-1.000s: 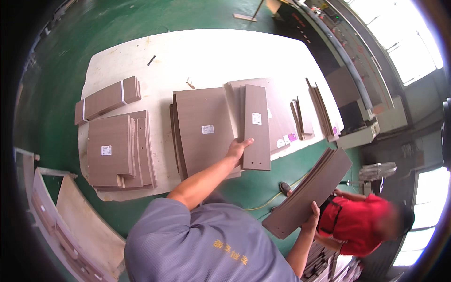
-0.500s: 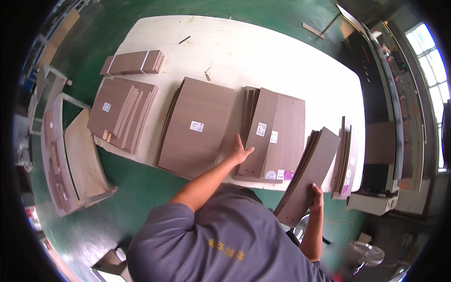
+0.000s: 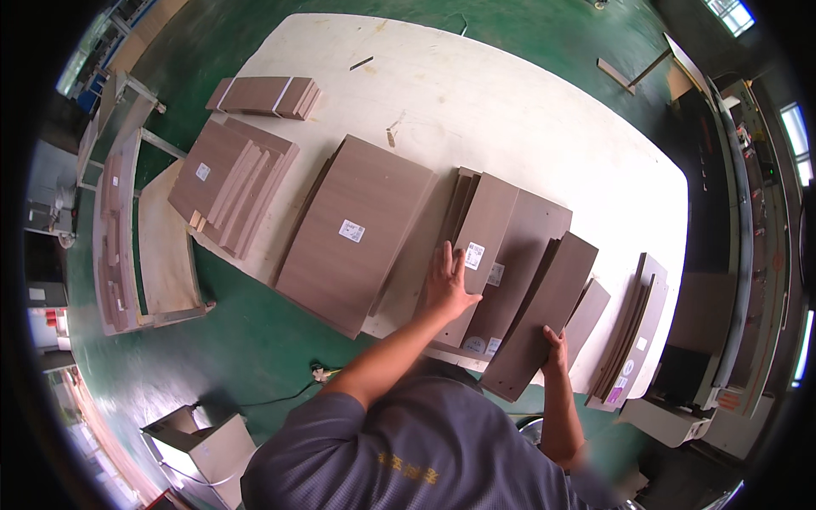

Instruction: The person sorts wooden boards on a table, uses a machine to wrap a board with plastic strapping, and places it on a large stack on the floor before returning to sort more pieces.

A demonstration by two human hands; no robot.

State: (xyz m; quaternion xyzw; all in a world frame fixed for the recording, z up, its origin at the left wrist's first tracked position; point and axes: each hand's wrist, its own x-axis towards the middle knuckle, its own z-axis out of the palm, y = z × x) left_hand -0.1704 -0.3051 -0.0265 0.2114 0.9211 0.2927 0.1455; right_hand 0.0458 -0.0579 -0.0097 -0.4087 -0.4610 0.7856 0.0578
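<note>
My left hand point(image 3: 446, 285) lies flat, fingers apart, on a narrow brown panel point(image 3: 486, 225) with a white label; this panel tops a stack near the front edge of the pale table point(image 3: 527, 110). My right hand point(image 3: 554, 347) grips the near end of another long brown panel point(image 3: 552, 293), which rests tilted against the right side of that stack. A wide brown panel point(image 3: 348, 234) with a label lies just left of my left hand.
More brown panels lie in a stack at the table's left point(image 3: 229, 183), a bundle at the far left point(image 3: 263, 95) and a leaning set at the right edge point(image 3: 633, 331). A wooden rack point(image 3: 119, 229) stands on the green floor at left, a white box point(image 3: 204, 446) below.
My right hand has brought its panel up from beside the table and onto the stack's right side. My left hand stays on the narrow panel. The view has swung toward the table.
</note>
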